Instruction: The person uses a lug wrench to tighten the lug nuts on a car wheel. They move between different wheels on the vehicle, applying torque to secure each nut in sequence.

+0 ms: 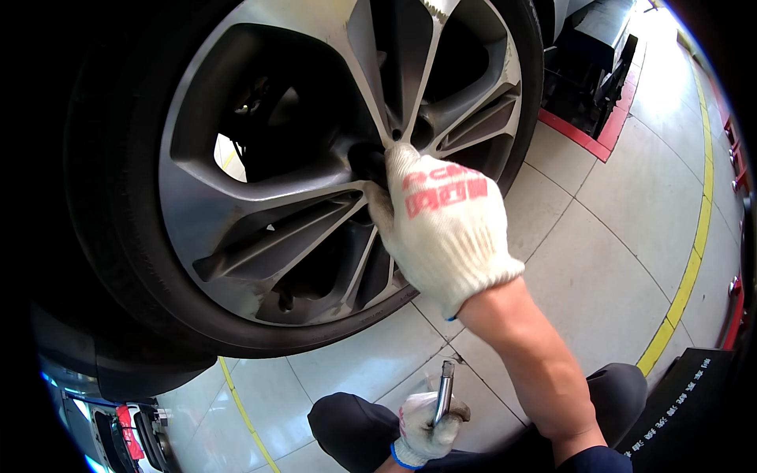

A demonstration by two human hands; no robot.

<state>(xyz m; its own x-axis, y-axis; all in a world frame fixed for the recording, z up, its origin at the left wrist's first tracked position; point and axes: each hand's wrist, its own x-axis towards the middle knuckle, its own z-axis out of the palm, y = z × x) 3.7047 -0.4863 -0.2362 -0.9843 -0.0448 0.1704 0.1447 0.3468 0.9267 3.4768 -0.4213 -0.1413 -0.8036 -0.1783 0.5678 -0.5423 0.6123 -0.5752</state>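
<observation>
A car's alloy wheel [266,189] with a black tire [331,338] fills the upper left. My right hand [446,219], in a white knitted glove with red print, reaches to the wheel's hub. Its thumb and fingers are around a dark part [368,162] at the centre; what that part is, and how firmly it is gripped, is hard to see. Low in the view, between my knees, my left hand [430,423] in a similar glove holds a shiny metal bar [444,387], perhaps a tool's handle, its squared end pointing up.
A black lift part with a red border [591,142] stands on the tiled floor at the upper right. A yellow line [689,278] runs along the right. At the lower right is a black panel [680,402] with writing. Another vehicle [127,425] shows at the lower left.
</observation>
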